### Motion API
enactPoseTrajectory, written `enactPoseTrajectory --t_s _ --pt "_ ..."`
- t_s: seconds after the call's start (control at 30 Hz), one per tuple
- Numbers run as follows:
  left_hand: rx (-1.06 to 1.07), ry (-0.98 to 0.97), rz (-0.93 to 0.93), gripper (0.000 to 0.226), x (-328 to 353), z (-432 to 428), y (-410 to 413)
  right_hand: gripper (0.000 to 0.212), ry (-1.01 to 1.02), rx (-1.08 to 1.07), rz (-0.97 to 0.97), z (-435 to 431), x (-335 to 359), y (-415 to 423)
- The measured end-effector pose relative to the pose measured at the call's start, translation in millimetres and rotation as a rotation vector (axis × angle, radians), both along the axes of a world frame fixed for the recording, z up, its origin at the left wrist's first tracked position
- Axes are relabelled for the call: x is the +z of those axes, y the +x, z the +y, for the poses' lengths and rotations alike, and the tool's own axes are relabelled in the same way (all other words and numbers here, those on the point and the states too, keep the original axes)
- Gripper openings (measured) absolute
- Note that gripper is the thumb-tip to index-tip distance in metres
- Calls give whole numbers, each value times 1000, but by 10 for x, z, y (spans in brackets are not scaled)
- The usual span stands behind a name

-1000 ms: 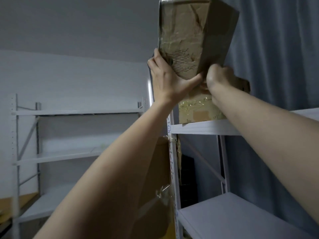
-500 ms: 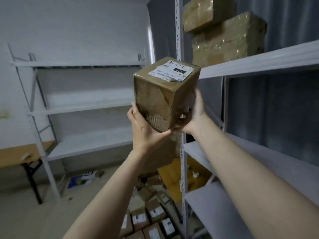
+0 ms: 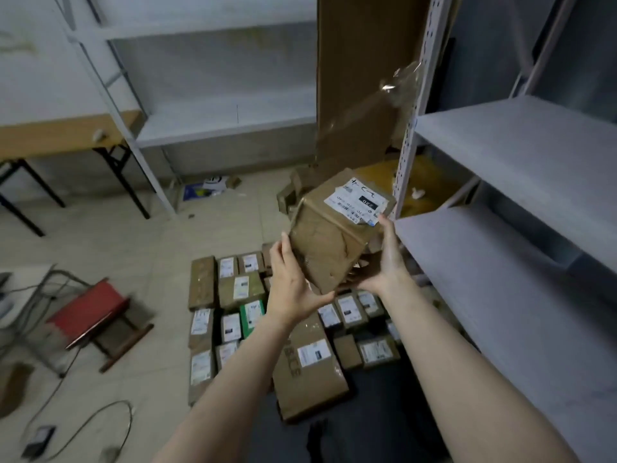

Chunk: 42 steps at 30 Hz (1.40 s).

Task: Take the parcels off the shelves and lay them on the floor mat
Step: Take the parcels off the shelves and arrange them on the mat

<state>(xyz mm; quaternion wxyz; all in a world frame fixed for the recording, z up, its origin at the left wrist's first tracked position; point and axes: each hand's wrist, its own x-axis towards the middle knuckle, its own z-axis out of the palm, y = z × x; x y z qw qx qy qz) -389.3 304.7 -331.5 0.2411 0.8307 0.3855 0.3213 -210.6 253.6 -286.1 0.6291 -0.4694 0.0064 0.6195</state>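
Taped cardboard parcel [image 3: 330, 242] held in the air, off the shelves. Left grip [image 3: 293, 289] clamped on its lower left corner, right grip [image 3: 384, 262] curled under its right side. Labelled face tilts up and away. Laid parcels [image 3: 238, 289] on the floor lie directly below, so the next move is likely straight down

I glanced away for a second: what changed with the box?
The box came down off the top shelf and now tilts above the floor parcels, label up. The left hand and right hand have held it throughout.
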Motion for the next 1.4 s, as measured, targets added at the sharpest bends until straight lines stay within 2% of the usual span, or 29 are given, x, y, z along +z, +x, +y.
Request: enactPoseTrajectory --t_s 0.13,0.2,0.3,0.47,0.67,0.73,0.8,1.0,1.2,1.4 --pt "-111 -261 157 134 -621 -233 -285 88 -157 -20 -118 -238 -700 -88" --pt "-130 -410 178 131 -814 -316 -337 80 -246 -39 -180 -387 -1004 -74" --pt "-131 -620 149 124 -1029 -422 -271 87 -341 -22 -212 -614 -1424 -55" --pt "-40 -815 140 103 -1334 -596 22 83 -410 0 -141 -949 -1994 23" --pt "77 -968 205 49 -1807 -819 502 74 -524 -43 -118 -1335 -2460 285" --pt "158 -1066 178 47 -1998 -883 701 74 -558 -37 -111 -1460 -2596 427" --pt "245 -1177 146 57 -2177 -979 882 77 -571 -21 -120 -1576 -2760 572" --pt "318 -1251 144 49 -2713 -1257 1288 93 -624 -39 -122 -1850 -3327 887" --pt "313 -1286 151 39 -3257 -1305 1571 87 -666 -142 -25 -2009 -3922 1038" --pt "261 -1240 271 48 -3765 -1297 1647 84 -693 -113 52 -2062 -4523 1107"
